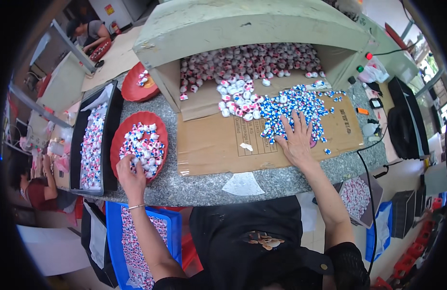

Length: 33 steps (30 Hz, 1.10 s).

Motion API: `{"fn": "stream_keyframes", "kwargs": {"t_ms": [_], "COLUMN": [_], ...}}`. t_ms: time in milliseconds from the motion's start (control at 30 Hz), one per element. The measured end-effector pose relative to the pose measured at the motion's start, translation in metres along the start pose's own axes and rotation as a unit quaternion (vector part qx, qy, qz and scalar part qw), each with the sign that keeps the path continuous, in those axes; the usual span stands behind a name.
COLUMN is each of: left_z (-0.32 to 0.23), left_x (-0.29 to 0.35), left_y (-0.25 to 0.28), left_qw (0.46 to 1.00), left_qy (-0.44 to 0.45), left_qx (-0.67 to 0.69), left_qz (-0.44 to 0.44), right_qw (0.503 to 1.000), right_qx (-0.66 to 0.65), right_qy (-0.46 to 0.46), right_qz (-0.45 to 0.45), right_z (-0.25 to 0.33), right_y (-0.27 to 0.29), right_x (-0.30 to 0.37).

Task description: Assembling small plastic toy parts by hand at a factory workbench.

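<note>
My left hand is at the near left rim of a red scalloped bowl, its fingers curled down among small white, pink and blue painted pieces. What the fingertips pinch, if anything, is hidden. My right hand lies with fingers spread on a heap of small blue-and-white pieces, on a flattened cardboard sheet. Left of that heap and touching it is a cluster of larger white-and-pink pieces. A deep pile of similar pieces fills the back of the open box.
The pale green box stands over the cardboard on a speckled stone worktop. Left are a second red bowl and a black tray of pieces. A blue crate stands below. A black cable hangs right. Co-workers sit far left.
</note>
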<state>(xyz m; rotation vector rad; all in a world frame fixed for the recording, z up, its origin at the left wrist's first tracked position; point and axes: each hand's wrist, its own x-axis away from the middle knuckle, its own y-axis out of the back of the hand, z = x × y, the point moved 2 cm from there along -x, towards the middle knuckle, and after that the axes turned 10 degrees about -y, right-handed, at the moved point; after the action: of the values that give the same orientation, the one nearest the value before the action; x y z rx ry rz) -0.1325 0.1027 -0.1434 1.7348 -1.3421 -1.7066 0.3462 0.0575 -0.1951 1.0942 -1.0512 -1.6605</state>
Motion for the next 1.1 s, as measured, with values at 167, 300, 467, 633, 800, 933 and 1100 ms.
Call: {"fn": "stream_keyframes", "kwargs": {"t_ms": [167,300,467,633,800,933,1100], "left_z": [-0.043,-0.140,-0.185,-0.184,-0.156,-0.164,-0.171], "left_x": [-0.021,-0.067,-0.103,-0.098,-0.039,0.013,0.045], "left_y": [-0.002,-0.068,-0.163,-0.160,-0.116,-0.085,-0.070], "left_qw": [0.990,0.961,0.962,0.957,0.701,0.457,0.372], "left_qy": [-0.034,-0.127,-0.135,-0.110,0.175,0.272,0.285], "left_qx": [-0.009,0.245,0.224,0.229,0.661,0.834,0.878], "left_qz": [-0.133,0.022,0.080,0.137,0.205,0.147,0.097], "right_qw": [0.994,0.973,0.963,0.975,0.953,0.930,0.936], "right_qx": [-0.095,-0.216,-0.253,-0.118,0.006,0.087,0.025], "right_qy": [0.026,0.065,0.091,0.183,0.300,0.355,0.346], "right_qz": [-0.052,-0.054,0.007,0.042,0.038,0.031,0.062], "right_z": [-0.003,0.001,0.018,0.027,0.043,0.038,0.036], "right_y": [0.011,0.028,0.034,0.024,0.028,0.023,0.028], "right_x": [-0.005,0.012,0.026,0.003,-0.008,-0.010,-0.016]}}
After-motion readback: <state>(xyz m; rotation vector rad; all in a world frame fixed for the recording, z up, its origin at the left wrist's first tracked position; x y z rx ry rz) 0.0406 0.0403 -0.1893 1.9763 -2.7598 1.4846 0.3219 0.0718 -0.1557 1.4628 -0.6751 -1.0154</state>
